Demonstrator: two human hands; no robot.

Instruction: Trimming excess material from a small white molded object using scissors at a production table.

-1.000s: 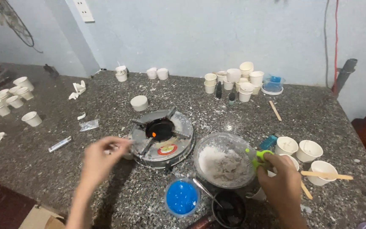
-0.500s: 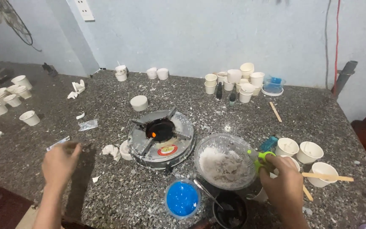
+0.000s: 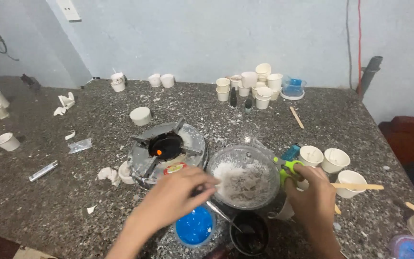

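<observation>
Speckled desk [image 3: 48, 201], blue wall behind. Glass bowl [image 3: 245, 175] holds white flakes, beside burner [image 3: 166, 151]. Left hand [image 3: 175, 196] fingers closed on metal stick over blue cup [image 3: 195, 228]. Right hand [image 3: 314, 199] grips green scissors [image 3: 288, 168].

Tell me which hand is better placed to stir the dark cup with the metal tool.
Left. The left hand already rests on the metal tool, whose tip sits in the dark cup. The right hand is occupied by the green-handled scissors beside the glass bowl.
</observation>
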